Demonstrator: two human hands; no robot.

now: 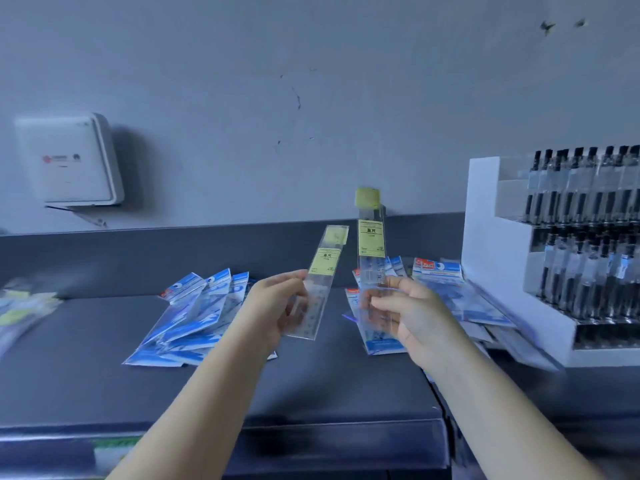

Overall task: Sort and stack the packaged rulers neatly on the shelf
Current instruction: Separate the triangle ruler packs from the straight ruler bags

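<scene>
Far out to the left of the left hand, a blurred heap of yellow-labelled packets [20,306] lies at the edge of the dark shelf [86,358], and above it a white wall box [69,161] hangs on the grey wall. Nearer, just left of and partly under the left forearm, a fanned pile of blue packets [187,317] rests on the shelf. The left hand [273,306] is raised above the shelf, fingers and thumb curled round the lower part of a clear packaged ruler [320,282] with a yellow label, which leans up and to the right. Close beside it, not touching, the right hand [408,313] pinches the lower end of a second packaged ruler [371,244], held nearly upright, its yellow header topmost. Behind and under the right hand lies another spread of blue packets [440,282], running rightward to touch a white display stand [491,254] filled with rows of black pens [588,237].
</scene>
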